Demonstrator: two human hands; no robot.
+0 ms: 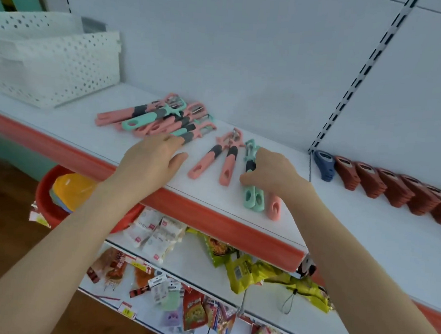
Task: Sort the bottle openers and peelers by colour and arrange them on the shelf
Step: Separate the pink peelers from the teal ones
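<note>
**A shop, told by its shelving and stock**

The place is a shop. A white metal shelf [75,121] sits against a plain back panel with a slotted upright [359,74], and its front edge carries a red price strip [198,214]. Goods lie in multiples: a heap of peelers [160,119] in pink and teal, and a row of identical red-brown gadgets [393,190]. Below, packaged snacks [244,271] and small price tags [127,312] crowd a lower tier.

no legible text anywhere. green snack packets [244,274] on the lower shelf carry printing, white packs [153,236] have small red label squares, yellow price tags [127,311] hang on the lower rail. all too small and blurred to read.
</note>
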